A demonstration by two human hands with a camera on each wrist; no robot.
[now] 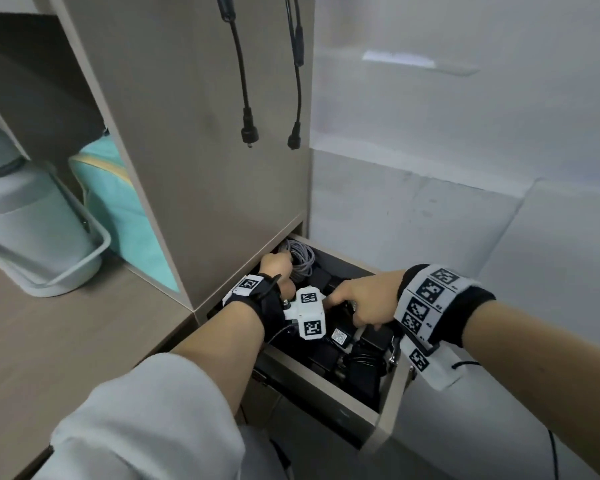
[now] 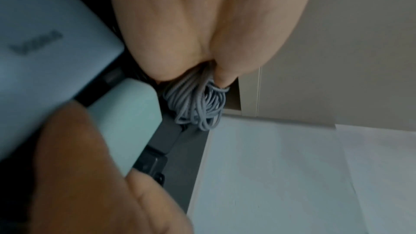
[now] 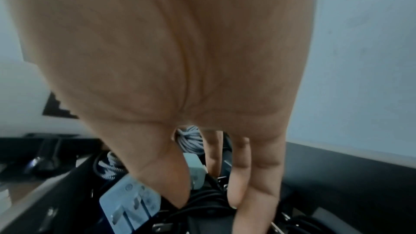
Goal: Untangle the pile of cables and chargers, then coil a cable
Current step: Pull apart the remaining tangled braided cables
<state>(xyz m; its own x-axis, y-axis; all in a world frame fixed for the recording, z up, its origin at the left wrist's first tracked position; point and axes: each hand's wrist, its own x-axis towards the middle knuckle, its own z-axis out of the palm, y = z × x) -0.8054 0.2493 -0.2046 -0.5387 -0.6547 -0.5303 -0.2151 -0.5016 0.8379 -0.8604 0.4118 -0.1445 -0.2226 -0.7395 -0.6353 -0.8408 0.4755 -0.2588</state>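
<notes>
An open drawer holds a pile of black chargers and tangled black cables. A grey cable bundle lies at the drawer's back corner. My left hand reaches to it, and in the left wrist view the fingers of that hand curl into the grey cable bundle. My right hand reaches down into the middle of the pile. There its thumb and fingers stand on either side of the black cables; whether they pinch is hidden. A white plug charger lies beside the thumb.
The cabinet side panel rises right behind the drawer, with two black cables with round plugs hanging in front of it. On the wooden top to the left stand a grey jug in a tray and a teal bag.
</notes>
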